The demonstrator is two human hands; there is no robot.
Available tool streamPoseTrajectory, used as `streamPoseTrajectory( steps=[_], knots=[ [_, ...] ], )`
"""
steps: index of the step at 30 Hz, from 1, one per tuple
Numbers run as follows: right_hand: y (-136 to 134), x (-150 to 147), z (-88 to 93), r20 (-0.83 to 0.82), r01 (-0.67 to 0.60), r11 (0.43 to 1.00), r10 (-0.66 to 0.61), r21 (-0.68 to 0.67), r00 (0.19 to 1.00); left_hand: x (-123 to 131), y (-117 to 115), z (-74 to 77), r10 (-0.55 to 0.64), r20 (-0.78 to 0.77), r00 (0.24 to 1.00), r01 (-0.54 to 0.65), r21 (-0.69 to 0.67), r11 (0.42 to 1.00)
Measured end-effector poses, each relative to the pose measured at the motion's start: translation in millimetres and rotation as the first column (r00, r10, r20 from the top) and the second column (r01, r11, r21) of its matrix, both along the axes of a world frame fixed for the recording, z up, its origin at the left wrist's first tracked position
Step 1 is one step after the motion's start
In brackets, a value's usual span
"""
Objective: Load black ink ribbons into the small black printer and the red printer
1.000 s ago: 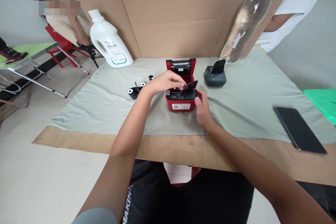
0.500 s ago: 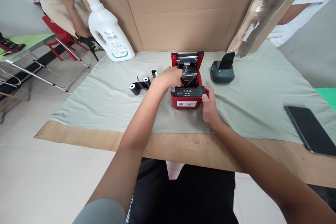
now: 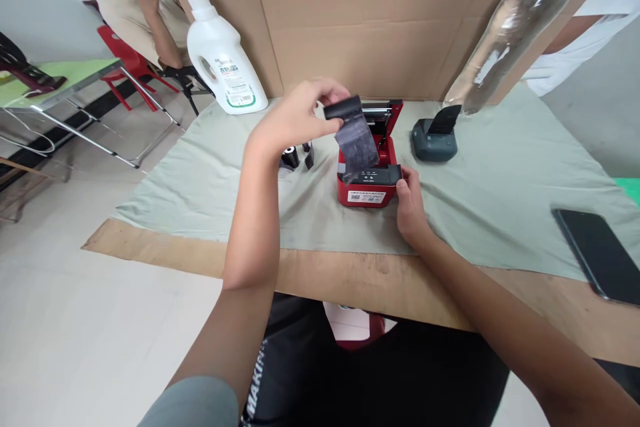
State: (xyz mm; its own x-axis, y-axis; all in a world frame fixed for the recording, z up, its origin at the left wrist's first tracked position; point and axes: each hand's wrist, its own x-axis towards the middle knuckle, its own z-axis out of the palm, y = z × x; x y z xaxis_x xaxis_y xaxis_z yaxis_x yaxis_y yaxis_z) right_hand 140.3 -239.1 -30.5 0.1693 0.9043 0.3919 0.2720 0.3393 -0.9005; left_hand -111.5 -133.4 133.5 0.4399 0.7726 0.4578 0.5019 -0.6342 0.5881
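Observation:
My left hand point(image 3: 303, 117) is raised above the left side of a small red label printer point(image 3: 344, 195). Its thumb and fingers pinch a black ribbon roll point(image 3: 344, 108), from which a loose dark strip point(image 3: 357, 147) hangs over the printer's open body. My right hand point(image 3: 413, 210) grips the printer's right front corner. The printer's lid stands up at the back, partly hidden by the ribbon. Left of it lie small black ribbon rolls point(image 3: 290, 157), half covered by my left forearm.
A dark grey device point(image 3: 434, 145) with a black strip stands to the right. A white detergent bottle point(image 3: 227, 60) and a clear water-filled bottle point(image 3: 520, 27) lean at the back against cardboard point(image 3: 360, 27). A phone point(image 3: 600, 253) lies at the right edge. People sit beyond both sides.
My left hand has lifted up out of the printer's open body, bringing the black ribbon roll with it. My right hand keeps its grip on the printer's corner. The view has shifted slightly.

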Motion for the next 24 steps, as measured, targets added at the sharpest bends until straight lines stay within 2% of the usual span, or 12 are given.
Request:
streamPoseTrajectory(
  steps=[2,4,8,11,13,18,24],
  knots=[
    [0,0,0.6,0.002,-0.004,1.0,0.004,-0.004,1.0,-15,-5,10.2,0.029,-0.005,1.0,-0.029,0.007,1.0],
    [0,1,1.1,0.001,-0.007,1.0,0.007,-0.008,1.0,-28,-6,12.6,0.056,0.035,0.998,-0.054,-0.037,0.998],
    [1,2,0.8,-0.007,-0.011,1.0,0.011,-0.012,1.0,-44,4,1.2,0.059,0.166,0.984,-0.023,-0.208,0.978],
    [2,2,-0.6,-0.01,-0.01,1.0,0.009,-0.019,1.0,-47,14,-8.4,0.137,0.287,0.948,-0.042,-0.313,0.949],
    [2,3,-1.6,-0.008,-0.002,1.0,0.002,-0.021,1.0,-48,19,-12.4,0.194,0.314,0.929,-0.072,-0.36,0.93],
    [3,3,-2.8,-0.004,-0.002,1.0,0.002,-0.008,1.0,-54,27,-18.9,0.289,0.356,0.889,-0.141,-0.388,0.911],
    [5,4,-2.9,-0.004,0.005,1.0,-0.005,0.008,1.0,-66,33,-23.5,0.291,0.339,0.895,-0.158,-0.37,0.916]
  ],
)
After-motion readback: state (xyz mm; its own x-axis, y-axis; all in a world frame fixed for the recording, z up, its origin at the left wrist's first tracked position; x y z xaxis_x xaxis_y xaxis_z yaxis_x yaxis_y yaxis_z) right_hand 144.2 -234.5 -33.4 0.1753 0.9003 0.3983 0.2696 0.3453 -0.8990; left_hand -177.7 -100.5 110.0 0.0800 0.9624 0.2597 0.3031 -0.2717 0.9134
